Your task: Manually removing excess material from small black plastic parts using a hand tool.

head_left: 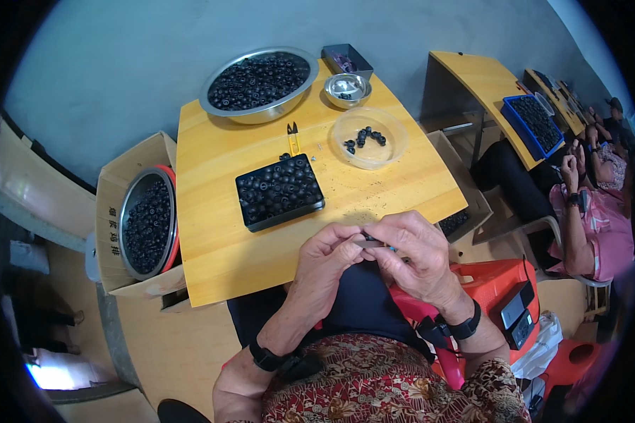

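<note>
My left hand (322,262) is closed in a pinch on a small black part (366,236), mostly covered by the fingers. Close against it, my right hand (414,255) is also closed, gripping a thin flat metal strip (371,244) that reaches across to the left thumb. Both hands meet just above the near edge of the wooden table (222,264). Beyond them lies a black rectangular tray (282,220) heaped with small round black parts. A clear round plastic tub (384,161) holds several similar parts. Yellow-handled thread snips (293,143) lie behind the tray.
A big metal basin (222,106) full of black parts stands at the back, beside a small metal bowl (346,103) and a dark box (360,65). Cardboard boxes (113,240) flank the table. To the right, other people sit by tables with a blue tray (509,111).
</note>
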A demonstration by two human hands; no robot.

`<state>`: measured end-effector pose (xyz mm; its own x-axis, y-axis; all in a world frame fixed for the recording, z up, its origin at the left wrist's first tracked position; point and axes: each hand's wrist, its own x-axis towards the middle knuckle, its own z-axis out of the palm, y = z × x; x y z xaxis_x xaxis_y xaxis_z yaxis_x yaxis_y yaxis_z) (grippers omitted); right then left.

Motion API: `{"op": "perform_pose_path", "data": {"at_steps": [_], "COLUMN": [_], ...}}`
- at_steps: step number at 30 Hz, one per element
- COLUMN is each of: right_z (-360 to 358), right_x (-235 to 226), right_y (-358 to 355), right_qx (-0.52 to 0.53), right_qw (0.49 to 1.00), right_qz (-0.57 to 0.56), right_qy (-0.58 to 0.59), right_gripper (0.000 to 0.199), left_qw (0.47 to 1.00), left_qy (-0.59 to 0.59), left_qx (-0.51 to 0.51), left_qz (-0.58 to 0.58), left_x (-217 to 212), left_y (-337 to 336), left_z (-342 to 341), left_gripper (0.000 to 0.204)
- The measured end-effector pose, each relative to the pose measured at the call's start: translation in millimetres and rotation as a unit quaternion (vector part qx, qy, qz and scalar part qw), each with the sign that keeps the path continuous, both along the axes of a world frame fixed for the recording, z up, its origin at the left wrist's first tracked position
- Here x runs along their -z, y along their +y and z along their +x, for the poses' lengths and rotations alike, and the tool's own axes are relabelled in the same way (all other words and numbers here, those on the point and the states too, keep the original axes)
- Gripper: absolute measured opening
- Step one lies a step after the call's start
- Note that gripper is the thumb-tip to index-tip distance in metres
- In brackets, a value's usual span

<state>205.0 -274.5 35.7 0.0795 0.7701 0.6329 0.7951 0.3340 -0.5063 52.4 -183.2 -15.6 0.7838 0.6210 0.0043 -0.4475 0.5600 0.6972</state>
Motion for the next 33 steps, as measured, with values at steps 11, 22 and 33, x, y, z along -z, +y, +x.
{"op": "perform_pose_path", "data": {"at_steps": [11, 22, 33], "right_z": [48, 93, 94], "right_x": [10, 45, 50], "right_y": [55, 99, 93], "right_qx": [0.12, 0.206, 0.187], "right_qw": [0.99, 0.974, 0.975], "right_qz": [-0.002, 0.012, 0.006], "right_qy": [0.076, 0.09, 0.117], "right_gripper": [0.019, 0.02, 0.022], "left_qw": [0.941, 0.714, 0.618], "left_qy": [0.204, 0.428, 0.516], "left_qx": [-0.132, -0.18, -0.062], "left_qz": [0.234, 0.523, 0.59], "left_x": [-32, -12, 10], "left_y": [83, 208, 235], "left_z": [-11, 6, 40], "left_gripper": [0.019, 0.016, 0.02]}}
